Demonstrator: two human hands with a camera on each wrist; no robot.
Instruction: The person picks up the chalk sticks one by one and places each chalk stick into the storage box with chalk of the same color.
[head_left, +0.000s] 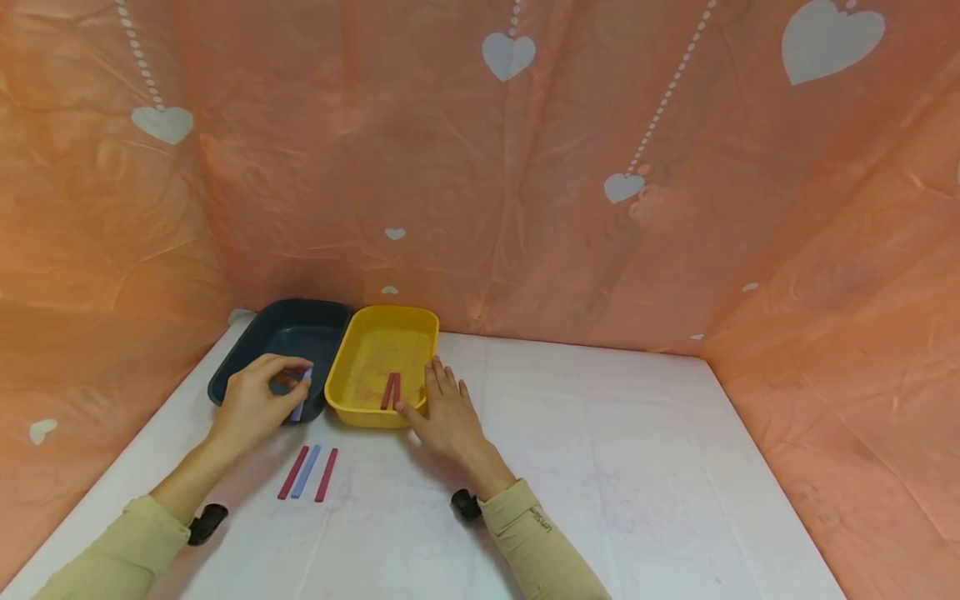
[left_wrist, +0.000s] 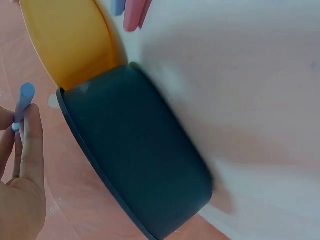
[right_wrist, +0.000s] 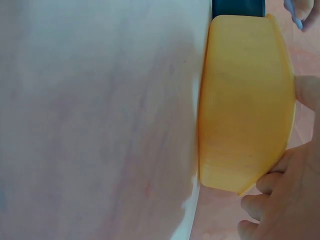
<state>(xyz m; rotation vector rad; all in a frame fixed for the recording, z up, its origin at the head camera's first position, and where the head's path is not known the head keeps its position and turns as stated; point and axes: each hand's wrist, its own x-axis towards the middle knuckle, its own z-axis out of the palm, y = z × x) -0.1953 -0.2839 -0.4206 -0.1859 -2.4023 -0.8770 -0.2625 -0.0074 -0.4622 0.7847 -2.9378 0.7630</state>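
Note:
My left hand [head_left: 255, 400] pinches a slim light blue stick [head_left: 302, 398] between thumb and fingers, over the near part of a dark teal tray [head_left: 225, 375]. In the left wrist view the blue stick [left_wrist: 24, 100] pokes up from the fingertips, beyond the teal tray's rim. My right hand [head_left: 453, 421] rests on the near right corner of a yellow tray [head_left: 431, 333], fingers extended along its right side and thumb at the front rim. Two dark red sticks [head_left: 396, 392] lie in the yellow tray.
On the white table [head_left: 600, 467], in front of the trays, lie a red stick [head_left: 293, 472], a blue stick [head_left: 306, 472] and another red stick [head_left: 326, 475]. The trays stand side by side near the orange cloth wall [head_left: 420, 167] with white hearts.

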